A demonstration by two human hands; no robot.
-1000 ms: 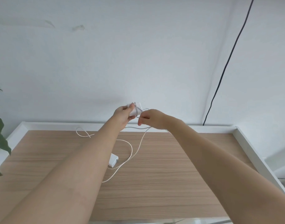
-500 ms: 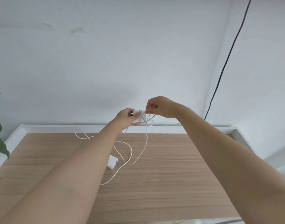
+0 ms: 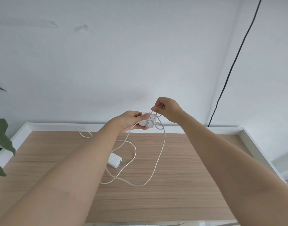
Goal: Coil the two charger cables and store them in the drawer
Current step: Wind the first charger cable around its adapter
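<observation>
My left hand point(image 3: 129, 120) grips a white charger block point(image 3: 148, 122) held above the far edge of the desk. Its white cable point(image 3: 162, 150) crosses the block in a few turns, then hangs in a long loop down to the wooden desk top point(image 3: 180, 185). My right hand point(image 3: 168, 110) pinches that cable just above and right of the block. A second white charger point(image 3: 114, 160) lies flat on the desk, partly behind my left forearm. Its cable point(image 3: 85, 132) trails in loose curves toward the back left. No drawer is in view.
The desk has a raised white rim point(image 3: 257, 149) at the back and both sides. A black cord point(image 3: 228, 75) runs down the wall at the right. Green plant leaves point(image 3: 1, 141) reach in at the left edge.
My right hand rose from below the block to above it and carried the cable over it. The hanging loop now reaches further forward on the desk.
</observation>
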